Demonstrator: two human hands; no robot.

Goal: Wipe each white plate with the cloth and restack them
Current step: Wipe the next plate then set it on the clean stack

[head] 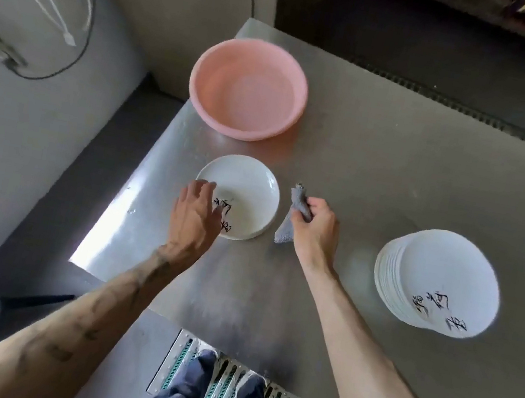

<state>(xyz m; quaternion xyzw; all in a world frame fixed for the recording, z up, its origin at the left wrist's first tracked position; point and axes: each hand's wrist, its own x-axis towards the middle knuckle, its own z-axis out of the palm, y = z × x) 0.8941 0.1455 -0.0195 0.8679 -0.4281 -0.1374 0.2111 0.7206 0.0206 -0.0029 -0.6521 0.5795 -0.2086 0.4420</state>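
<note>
Forearms lay over the tabletop: left grip spread loose over the lone white plate's near rim, right grip pinching the grey cloth just beside it. Stack sat well right. I'd pin the rim first, then wipe in circles.

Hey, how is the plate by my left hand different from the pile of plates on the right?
The plate sits near the pink basin; the stack, many plates high, sits far right. The left hand covers the plate's near edge; nothing touches the stack. Both are white with black brush lettering.
</note>
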